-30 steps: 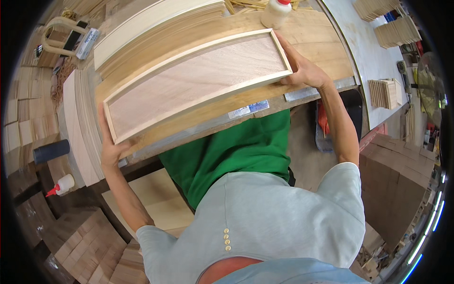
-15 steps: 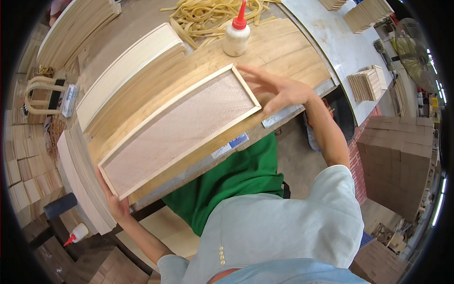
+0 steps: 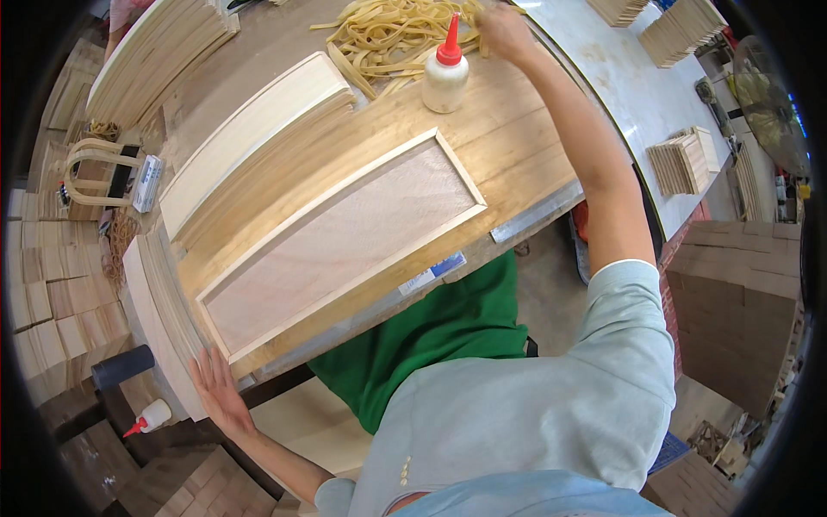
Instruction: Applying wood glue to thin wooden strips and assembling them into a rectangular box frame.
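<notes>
A shallow wooden tray-like frame [image 3: 345, 228] with a thin pale rim and a pinkish flat panel lies slantwise on the wooden work board [image 3: 525, 129]. At its near left corner my left hand [image 3: 222, 396] is open, fingers spread, resting by the edge of a stack of curved boards [image 3: 164, 323]. My right arm reaches far across. My right hand [image 3: 506, 33] is closed, its fingers curled at the right edge of a heap of yellow flat bands [image 3: 388, 34]; what they hold is hidden. A white glue bottle [image 3: 445, 84] with a red nozzle stands upright between the frame and the bands.
Behind the frame lies a stack of curved wooden panels [image 3: 258, 129]; another stack [image 3: 159, 56] stands farther left. A second glue bottle [image 3: 155, 416] lies low at the left. Small wood stacks [image 3: 680, 164] sit on the pale table at the right, and brown cartons [image 3: 732, 302] stand beyond.
My right hand has left the frame's right end and moved far forward to the yellow bands, closing. My left hand has let go of the frame's near left corner and lies spread beside it.
</notes>
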Demonstrator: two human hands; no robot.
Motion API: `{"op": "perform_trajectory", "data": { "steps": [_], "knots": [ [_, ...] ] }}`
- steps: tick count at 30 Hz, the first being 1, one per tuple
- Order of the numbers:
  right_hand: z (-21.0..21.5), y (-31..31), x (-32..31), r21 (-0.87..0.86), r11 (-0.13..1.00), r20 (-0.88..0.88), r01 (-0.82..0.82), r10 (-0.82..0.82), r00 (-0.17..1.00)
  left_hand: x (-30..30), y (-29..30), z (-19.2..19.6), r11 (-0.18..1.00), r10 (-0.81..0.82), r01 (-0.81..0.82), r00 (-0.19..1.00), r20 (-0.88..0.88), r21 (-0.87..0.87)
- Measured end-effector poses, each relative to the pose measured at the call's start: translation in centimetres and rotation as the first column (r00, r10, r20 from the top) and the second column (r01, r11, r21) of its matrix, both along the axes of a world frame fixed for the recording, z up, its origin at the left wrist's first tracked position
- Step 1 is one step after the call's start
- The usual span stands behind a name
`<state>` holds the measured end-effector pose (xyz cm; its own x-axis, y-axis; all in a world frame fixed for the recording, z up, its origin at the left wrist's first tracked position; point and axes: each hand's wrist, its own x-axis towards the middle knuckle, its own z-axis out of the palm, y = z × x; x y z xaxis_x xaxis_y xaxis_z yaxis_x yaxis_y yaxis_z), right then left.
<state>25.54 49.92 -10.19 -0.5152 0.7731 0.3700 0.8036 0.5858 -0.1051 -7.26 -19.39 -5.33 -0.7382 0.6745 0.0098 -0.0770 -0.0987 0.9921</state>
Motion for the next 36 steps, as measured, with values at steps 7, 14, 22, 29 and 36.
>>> {"op": "perform_trajectory", "data": {
  "steps": [7, 14, 22, 29, 36],
  "knots": [
    [8.4, -1.6, 6.8, -0.163, 0.976, -0.714, -0.146, -0.014, 0.7, 2.0, -2.3, 2.3, 0.924, 0.325, -0.371, 0.889, -0.323, -0.091],
    [14.9, -22.6, 8.7, -0.461, 0.511, -0.882, -0.725, -0.172, 0.439, 14.5, 8.6, 7.1, 0.998, 0.04, -0.021, 0.946, -0.321, 0.061],
    [15.7, -36.8, 1.2, -0.523, -0.017, -0.823, -0.852, -0.249, 0.51, 17.1, 19.8, 9.9, 0.846, -0.522, 0.533, 0.828, 0.206, 0.002],
    [12.7, -31.9, 3.6, -0.636, 0.56, -0.474, -0.53, 0.258, 0.842, 6.1, 7.8, 7.2, 0.952, -0.266, 0.256, 0.963, -0.036, -0.166],
    [10.7, -26.7, 3.0, -0.739, 0.562, -0.461, -0.371, -0.02, 0.887, -0.4, 5.3, 7.4, 0.906, -0.18, 0.104, 0.972, -0.15, -0.409]
  ]
}}
